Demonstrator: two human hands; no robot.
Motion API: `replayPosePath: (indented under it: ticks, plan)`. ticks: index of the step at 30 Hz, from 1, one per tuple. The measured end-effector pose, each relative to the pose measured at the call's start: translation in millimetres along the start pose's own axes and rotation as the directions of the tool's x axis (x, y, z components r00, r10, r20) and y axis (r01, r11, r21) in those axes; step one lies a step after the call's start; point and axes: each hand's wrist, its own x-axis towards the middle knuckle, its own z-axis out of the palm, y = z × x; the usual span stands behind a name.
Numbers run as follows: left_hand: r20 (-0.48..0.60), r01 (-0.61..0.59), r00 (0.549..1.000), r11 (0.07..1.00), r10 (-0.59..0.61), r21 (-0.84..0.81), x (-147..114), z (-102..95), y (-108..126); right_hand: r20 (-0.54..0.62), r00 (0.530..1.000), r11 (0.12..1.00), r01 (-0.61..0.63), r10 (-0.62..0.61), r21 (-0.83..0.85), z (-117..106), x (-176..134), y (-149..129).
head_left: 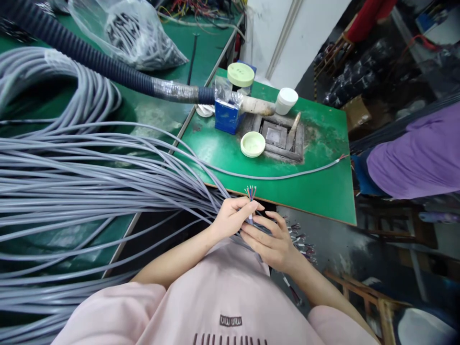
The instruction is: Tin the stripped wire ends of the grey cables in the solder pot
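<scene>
My left hand point(235, 215) pinches a grey multi-core cable near its stripped end, thumb against fingers. From that grip several thin coloured wires point(250, 192) with bare tips fan upward. Close beside it, my right hand point(271, 237) curls round the same cable below the stripped part; its fingertips are partly hidden. Many long grey cables point(143, 191) run from the left toward my lap, and other stripped ends point(304, 242) hang past my right hand. One single cable point(283, 178) lies across the green table point(316, 191), its stripped end at the right edge.
On the table stand a square solder pot point(276, 136) with a stick in it, a pale round dish point(253, 144), a white cup point(286, 100) and a blue block point(227, 116) under a ribbed hose point(125, 76). A coiled cable point(97, 93) lies left. A person in purple point(420, 153) is at right.
</scene>
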Motion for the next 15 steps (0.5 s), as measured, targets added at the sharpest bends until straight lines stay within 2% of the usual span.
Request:
replayPosePath:
  ticks: [15]
  plan:
    - [0.028,0.051,0.998,0.991,-0.048,-0.127,0.9,-1.1,0.0,-0.018,1.0,0.999,-0.018,0.018,0.026,5.5,-3.3,0.5]
